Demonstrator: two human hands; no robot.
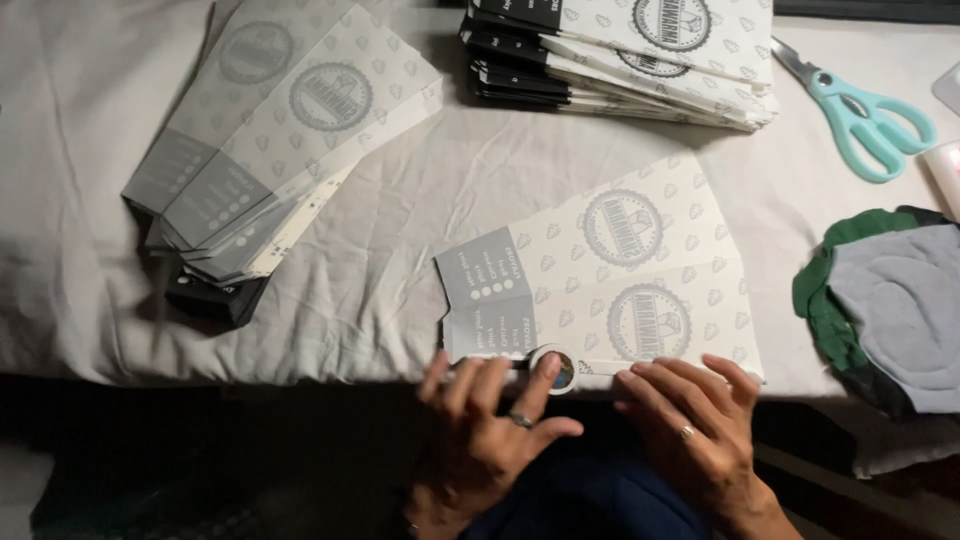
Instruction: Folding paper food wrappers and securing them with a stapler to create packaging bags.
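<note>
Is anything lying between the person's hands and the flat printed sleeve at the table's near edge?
Nothing visible does. The left hand already presses a round sticker onto the sleeve, and the right hand rests its fingertips on the sleeve's near edge. The scissors and both stacks lie well away.

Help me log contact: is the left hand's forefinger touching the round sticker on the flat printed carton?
Touching. The head view shows the left hand with a fingertip pressed onto the round sticker at the near edge of the flat carton.
</note>
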